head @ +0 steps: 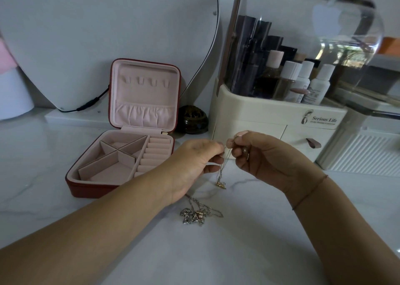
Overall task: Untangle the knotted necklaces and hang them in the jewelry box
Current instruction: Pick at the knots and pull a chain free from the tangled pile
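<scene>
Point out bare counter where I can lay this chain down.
Bare marble counter lies left of the jewelry box and along the near edge below the necklace tangle. Crowded behind: box, dark pot, cosmetics organizer.

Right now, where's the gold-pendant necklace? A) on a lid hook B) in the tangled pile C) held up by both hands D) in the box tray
C: the left hand and right hand both pinch the necklace chain, its gold pendant hanging below them; the lid hooks are bare.

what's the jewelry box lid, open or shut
Open: the jewelry box lid stands upright, with its hooks and the tray compartments exposed.
</scene>
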A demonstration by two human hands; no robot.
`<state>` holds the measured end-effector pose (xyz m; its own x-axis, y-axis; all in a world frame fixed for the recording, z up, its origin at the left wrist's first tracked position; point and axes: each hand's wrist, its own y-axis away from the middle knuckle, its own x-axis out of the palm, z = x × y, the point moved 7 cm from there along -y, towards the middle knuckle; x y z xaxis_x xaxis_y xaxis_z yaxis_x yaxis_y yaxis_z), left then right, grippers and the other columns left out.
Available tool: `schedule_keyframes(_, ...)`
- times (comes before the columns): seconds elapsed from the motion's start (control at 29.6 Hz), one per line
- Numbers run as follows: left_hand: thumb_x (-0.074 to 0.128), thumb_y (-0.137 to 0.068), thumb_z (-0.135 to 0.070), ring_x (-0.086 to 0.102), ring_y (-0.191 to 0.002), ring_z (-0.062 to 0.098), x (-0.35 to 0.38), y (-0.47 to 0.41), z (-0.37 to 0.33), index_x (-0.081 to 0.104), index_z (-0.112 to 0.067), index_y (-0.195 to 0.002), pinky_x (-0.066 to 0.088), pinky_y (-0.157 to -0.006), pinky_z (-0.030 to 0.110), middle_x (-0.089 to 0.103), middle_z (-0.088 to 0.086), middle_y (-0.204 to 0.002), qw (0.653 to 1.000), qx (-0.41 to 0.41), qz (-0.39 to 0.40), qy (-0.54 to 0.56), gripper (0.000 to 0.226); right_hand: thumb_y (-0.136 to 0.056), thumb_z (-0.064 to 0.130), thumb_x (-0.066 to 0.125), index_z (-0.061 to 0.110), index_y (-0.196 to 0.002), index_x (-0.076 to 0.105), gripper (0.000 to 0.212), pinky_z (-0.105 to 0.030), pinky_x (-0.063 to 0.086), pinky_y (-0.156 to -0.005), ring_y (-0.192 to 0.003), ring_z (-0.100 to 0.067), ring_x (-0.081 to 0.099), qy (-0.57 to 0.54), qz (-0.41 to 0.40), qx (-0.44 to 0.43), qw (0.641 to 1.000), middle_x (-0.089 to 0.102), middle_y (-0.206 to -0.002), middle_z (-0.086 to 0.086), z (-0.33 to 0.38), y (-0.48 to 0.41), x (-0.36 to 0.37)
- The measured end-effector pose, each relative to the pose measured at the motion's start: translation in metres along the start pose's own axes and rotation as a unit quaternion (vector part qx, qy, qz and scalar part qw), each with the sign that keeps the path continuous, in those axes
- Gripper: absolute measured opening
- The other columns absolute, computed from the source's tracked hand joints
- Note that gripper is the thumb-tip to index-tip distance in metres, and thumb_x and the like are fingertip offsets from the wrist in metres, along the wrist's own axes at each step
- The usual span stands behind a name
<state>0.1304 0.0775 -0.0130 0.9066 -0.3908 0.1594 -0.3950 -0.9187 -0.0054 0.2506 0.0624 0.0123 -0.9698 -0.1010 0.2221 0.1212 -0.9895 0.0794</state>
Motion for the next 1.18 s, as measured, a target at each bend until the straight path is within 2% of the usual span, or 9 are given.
schedule_keyframes(0.27, 0.050, -0.092, -0.011, 0.056, -0.070, 0.010, 0.001, 0.000, -0.004, 0.062, -0.007, -0.080, 0.045, -0.071, 0.025, 0.060, 0.002, -0.072, 0.998, -0.011, 0.001, 0.069, 0.018, -0.076, 0.006, 0.053, 0.014, -0.062, 0.050, 0.016, -0.019, 0.033, -0.045, -0.046, -0.010, 0.036, -0.017, 0.084, 0.015, 0.996, 0.049, -0.057, -0.001, -0.001, 0.004, 0.014)
schedule_keyframes(0.41, 0.048, -0.094, -0.010, 0.060, -0.062, 0.010, 0.001, -0.001, -0.007, 0.062, -0.009, -0.074, 0.046, -0.070, 0.025, 0.065, 0.003, -0.068, 0.987, -0.023, 0.002, 0.158, 0.025, -0.087, 0.005, 0.050, 0.013, -0.063, 0.047, 0.026, -0.021, 0.030, -0.045, -0.047, -0.012, 0.032, 0.123, 0.033, 0.010, 0.992, 0.043, -0.053, -0.001, -0.002, 0.001, 0.004)
schedule_keyframes(0.54, 0.048, -0.093, -0.009, 0.055, -0.055, 0.008, 0.002, 0.001, -0.010, 0.054, -0.015, -0.065, 0.045, -0.078, 0.030, 0.055, -0.003, -0.057, 0.990, -0.006, 0.020, 0.143, 0.029, -0.088, 0.005, 0.052, 0.012, -0.069, 0.054, 0.021, -0.020, 0.034, -0.046, -0.047, -0.012, 0.034, 0.147, -0.011, -0.001, 0.989, 0.046, -0.052, -0.002, 0.000, 0.001, -0.004)
schedule_keyframes(0.68, 0.052, -0.090, -0.006, 0.054, -0.053, 0.007, -0.007, 0.001, -0.016, 0.053, -0.015, -0.065, 0.045, -0.083, 0.034, 0.052, -0.003, -0.057, 0.991, 0.019, 0.002, 0.130, 0.026, -0.088, 0.005, 0.053, 0.015, -0.063, 0.055, 0.027, -0.025, 0.038, -0.061, -0.054, -0.014, 0.040, 0.135, -0.051, -0.033, 0.989, 0.048, -0.050, -0.001, 0.009, 0.002, -0.014)
schedule_keyframes(0.81, 0.053, -0.090, -0.004, 0.058, -0.056, 0.010, -0.012, 0.000, -0.016, 0.060, -0.013, -0.074, 0.053, -0.072, 0.031, 0.059, 0.000, -0.060, 0.987, 0.018, -0.027, 0.159, 0.019, -0.091, 0.003, 0.050, 0.011, -0.065, 0.054, 0.027, -0.034, 0.055, -0.084, -0.061, -0.015, 0.059, 0.078, -0.040, -0.031, 0.996, 0.050, -0.051, -0.002, 0.010, 0.003, -0.012)
schedule_keyframes(0.91, 0.054, -0.090, -0.003, 0.057, -0.056, 0.010, -0.012, 0.000, -0.015, 0.061, -0.013, -0.076, 0.055, -0.057, 0.025, 0.060, 0.001, -0.061, 0.985, 0.013, -0.024, 0.173, 0.019, -0.092, 0.003, 0.046, 0.009, -0.070, 0.052, 0.023, -0.036, 0.059, -0.072, -0.054, -0.015, 0.058, 0.037, -0.032, -0.021, 0.999, 0.050, -0.052, -0.003, 0.009, 0.003, -0.009)
schedule_keyframes(1.05, 0.055, -0.090, -0.003, 0.052, -0.050, 0.006, -0.016, 0.000, -0.015, 0.060, -0.015, -0.080, 0.042, -0.039, 0.016, 0.062, 0.000, -0.062, 0.980, 0.000, -0.031, 0.198, 0.016, -0.093, 0.005, 0.044, 0.010, -0.073, 0.049, 0.021, -0.026, 0.048, -0.047, -0.043, -0.011, 0.045, 0.019, -0.036, -0.018, 0.999, 0.052, -0.061, -0.004, 0.011, 0.004, -0.011)
schedule_keyframes(1.11, 0.056, -0.090, -0.003, 0.052, -0.051, 0.006, -0.017, -0.001, -0.016, 0.060, -0.016, -0.081, 0.041, -0.040, 0.016, 0.063, 0.000, -0.064, 0.981, 0.007, -0.025, 0.195, 0.015, -0.092, 0.006, 0.045, 0.011, -0.075, 0.048, 0.018, -0.023, 0.043, -0.042, -0.040, -0.009, 0.040, 0.035, -0.039, -0.018, 0.998, 0.053, -0.066, -0.004, 0.012, 0.004, -0.012)
schedule_keyframes(1.18, 0.055, -0.090, -0.004, 0.057, -0.057, 0.007, -0.017, -0.001, -0.017, 0.059, -0.017, -0.082, 0.048, -0.051, 0.018, 0.065, -0.002, -0.066, 0.983, 0.020, -0.018, 0.183, 0.015, -0.093, 0.006, 0.046, 0.011, -0.078, 0.049, 0.016, -0.022, 0.039, -0.041, -0.040, -0.008, 0.036, 0.077, -0.047, -0.018, 0.996, 0.055, -0.068, -0.004, 0.011, 0.004, -0.013)
